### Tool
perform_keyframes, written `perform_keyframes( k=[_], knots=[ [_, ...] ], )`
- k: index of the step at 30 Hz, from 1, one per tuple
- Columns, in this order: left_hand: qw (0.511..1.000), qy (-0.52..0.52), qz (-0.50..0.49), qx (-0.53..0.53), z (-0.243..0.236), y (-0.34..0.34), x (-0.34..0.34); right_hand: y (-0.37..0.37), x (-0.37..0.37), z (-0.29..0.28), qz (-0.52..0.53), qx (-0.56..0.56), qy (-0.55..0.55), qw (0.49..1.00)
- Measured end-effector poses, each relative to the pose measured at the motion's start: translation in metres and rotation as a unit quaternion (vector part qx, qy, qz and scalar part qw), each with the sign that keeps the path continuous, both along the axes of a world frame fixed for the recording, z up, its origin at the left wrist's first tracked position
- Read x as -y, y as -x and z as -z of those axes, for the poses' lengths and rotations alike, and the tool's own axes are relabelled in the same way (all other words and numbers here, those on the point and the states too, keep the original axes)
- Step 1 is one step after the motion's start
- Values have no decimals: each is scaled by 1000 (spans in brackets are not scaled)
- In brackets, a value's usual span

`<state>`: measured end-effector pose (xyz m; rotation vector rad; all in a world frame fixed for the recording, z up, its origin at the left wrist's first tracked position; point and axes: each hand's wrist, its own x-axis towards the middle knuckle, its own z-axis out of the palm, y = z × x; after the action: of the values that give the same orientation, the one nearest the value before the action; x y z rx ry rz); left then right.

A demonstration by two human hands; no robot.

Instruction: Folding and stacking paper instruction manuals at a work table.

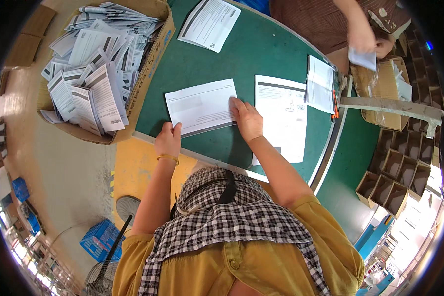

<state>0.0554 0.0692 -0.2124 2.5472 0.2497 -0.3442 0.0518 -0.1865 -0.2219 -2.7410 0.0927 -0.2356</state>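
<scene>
A folded white printed sheet (201, 104) lies on the green tabletop (222, 61) in front of me. My left hand (168, 142) pinches its lower left corner. My right hand (247, 118) grips its right edge, fingers bent over the paper and partly hidden. Just right of that hand rests a larger unfolded stack of printed sheets (281, 123), with text and small drawings on top. Farther off, toward the table's back edge, lies another printed leaflet pile (209, 24).
At the left stands a cardboard box (153, 69) full of folded leaflets (96, 74). Folded paper (320, 84) and orange-handled scissors or pens (335, 106) lie by the right edge. Across, a co-worker's hands (365, 42) hold paper over a small carton (380, 93). Cardboard compartments (397, 167) stand right.
</scene>
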Motion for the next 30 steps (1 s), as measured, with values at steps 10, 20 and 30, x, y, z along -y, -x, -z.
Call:
perform_keyframes(
  k=[10, 20, 30],
  knots=[
    [999, -23, 7, -41, 5, -5, -1, 1, 1, 2, -12, -9, 18, 1000],
    [999, -6, -9, -36, 6, -7, -2, 2, -3, -5, -25, -61, 30, 997],
    [996, -54, 4, -77, -1, -18, 2, -26, -25, -10, -266, 9, 33, 963]
  ],
)
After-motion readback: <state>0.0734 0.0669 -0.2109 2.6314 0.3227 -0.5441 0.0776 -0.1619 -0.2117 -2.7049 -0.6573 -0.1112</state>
